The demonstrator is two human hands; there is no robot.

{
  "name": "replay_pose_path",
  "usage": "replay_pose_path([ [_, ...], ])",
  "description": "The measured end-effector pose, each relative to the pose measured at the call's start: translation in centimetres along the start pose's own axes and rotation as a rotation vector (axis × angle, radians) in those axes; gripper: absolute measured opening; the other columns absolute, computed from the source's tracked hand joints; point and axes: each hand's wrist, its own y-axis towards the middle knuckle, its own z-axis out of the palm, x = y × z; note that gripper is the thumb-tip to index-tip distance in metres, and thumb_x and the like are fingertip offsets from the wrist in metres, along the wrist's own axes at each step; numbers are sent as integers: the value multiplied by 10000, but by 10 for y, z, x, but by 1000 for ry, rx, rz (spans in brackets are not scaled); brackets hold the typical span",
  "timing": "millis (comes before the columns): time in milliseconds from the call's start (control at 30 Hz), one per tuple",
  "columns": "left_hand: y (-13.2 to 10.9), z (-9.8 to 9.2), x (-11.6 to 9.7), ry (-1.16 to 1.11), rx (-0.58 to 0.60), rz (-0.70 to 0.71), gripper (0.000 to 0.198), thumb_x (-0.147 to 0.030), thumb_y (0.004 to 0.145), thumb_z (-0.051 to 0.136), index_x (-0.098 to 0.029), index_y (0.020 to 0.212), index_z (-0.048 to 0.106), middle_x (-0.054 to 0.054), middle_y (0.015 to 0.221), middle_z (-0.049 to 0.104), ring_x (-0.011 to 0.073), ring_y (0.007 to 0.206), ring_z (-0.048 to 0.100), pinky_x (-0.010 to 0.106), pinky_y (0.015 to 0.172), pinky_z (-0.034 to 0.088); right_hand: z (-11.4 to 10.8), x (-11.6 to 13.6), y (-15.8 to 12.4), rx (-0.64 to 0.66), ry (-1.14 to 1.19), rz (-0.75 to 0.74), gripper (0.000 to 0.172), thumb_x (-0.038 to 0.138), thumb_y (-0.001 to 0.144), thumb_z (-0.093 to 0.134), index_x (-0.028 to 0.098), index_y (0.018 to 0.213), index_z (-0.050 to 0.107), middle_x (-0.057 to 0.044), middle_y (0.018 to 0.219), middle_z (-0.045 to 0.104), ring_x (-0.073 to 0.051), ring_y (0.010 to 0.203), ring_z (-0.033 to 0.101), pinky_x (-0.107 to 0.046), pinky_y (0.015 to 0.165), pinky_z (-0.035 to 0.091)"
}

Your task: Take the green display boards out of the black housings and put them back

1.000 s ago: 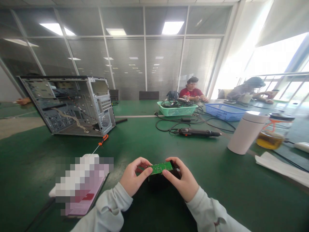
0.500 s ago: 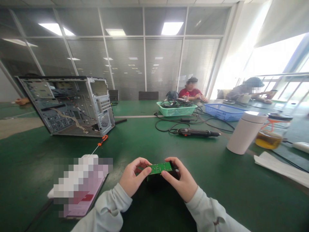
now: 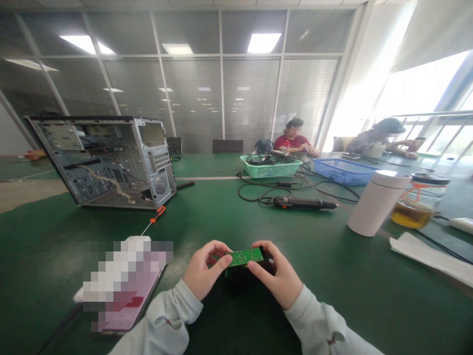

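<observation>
A small green circuit board [image 3: 244, 257] with a dark part at its right end is held between my two hands, low in the middle of the view. My left hand [image 3: 207, 268] grips its left end, thumb on the top face and fingers behind. At the other end my right hand [image 3: 277, 273] closes on the board, its thumb at the near edge and its fingers over the dark part. The underside of the board lies in shadow and is hidden.
An open computer case [image 3: 107, 162] stands at left, with an orange-handled screwdriver [image 3: 158, 214] before it. Blurred items lie on a pink device [image 3: 129, 315]. Beyond are an electric screwdriver [image 3: 303, 203], a green basket [image 3: 271, 171], a blue basket [image 3: 343, 172], a white bottle [image 3: 379, 202] and two people.
</observation>
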Motion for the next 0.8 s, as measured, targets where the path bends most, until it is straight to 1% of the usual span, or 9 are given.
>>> replay_pose_path([
  [167,1,-1,0,3,1,-2,204,-351,735,564,-155,792,574,31,759,598,155,718,568,255,628,443,-1,-1,0,26,-21,3,354,396,772,573,164,1006,442,-40,881,520,-187,782,514,-293,701,442],
  [333,1,-2,-1,2,6,-2,203,-353,740,561,-155,787,571,31,759,599,153,718,571,252,626,446,0,0,-1,4,7,3,347,392,772,577,169,1003,447,-37,882,525,-184,772,518,-291,684,446],
  [467,0,-2,0,5,2,3,201,-355,739,564,-159,782,576,28,759,603,155,722,574,250,624,449,0,0,-1,22,5,2,345,392,775,576,173,1006,443,-37,882,529,-184,772,526,-295,689,451],
  [700,0,-2,4,-33,-17,3,224,-371,751,551,-153,802,566,31,772,596,146,708,561,247,621,441,-1,-3,1,16,-15,14,358,404,779,570,156,1009,450,-56,933,540,-199,828,538,-308,735,460],
  [800,0,-2,3,-36,-12,-4,219,-367,743,561,-154,795,565,27,754,594,142,693,554,247,616,443,0,-2,1,4,-20,15,358,409,778,561,154,1005,451,-53,923,538,-198,825,537,-305,742,455],
])
